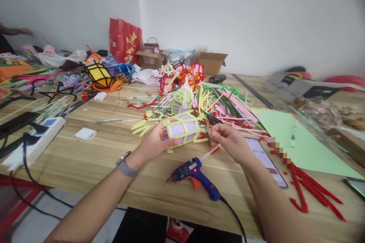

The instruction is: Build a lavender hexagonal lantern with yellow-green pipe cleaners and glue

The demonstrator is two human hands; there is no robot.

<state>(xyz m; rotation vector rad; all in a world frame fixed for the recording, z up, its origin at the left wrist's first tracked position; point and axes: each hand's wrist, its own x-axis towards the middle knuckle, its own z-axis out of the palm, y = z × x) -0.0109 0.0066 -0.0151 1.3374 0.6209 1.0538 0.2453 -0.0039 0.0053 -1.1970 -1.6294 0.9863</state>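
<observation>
My left hand (155, 141) is closed round a small purple lantern framed with yellow-green pipe cleaners (184, 127), held just above the wooden table (94, 155). My right hand (228, 139) is pinched at the lantern's right end, on a thin orange-handled piece (209, 136) that I cannot make out clearly. A blue hot glue gun (196, 176) with an orange trigger lies on the table right below my hands, its red light on and its black cord running toward me. A grey watch sits on my left wrist (124, 164).
A heap of coloured pipe cleaners and finished lanterns (194, 91) lies behind my hands. A phone (265, 159), green paper (296, 140) and red pipe cleaners (310, 190) are to the right. A white power strip (40, 138) and charger (85, 134) lie left. Another person's hand (19, 30) shows far left.
</observation>
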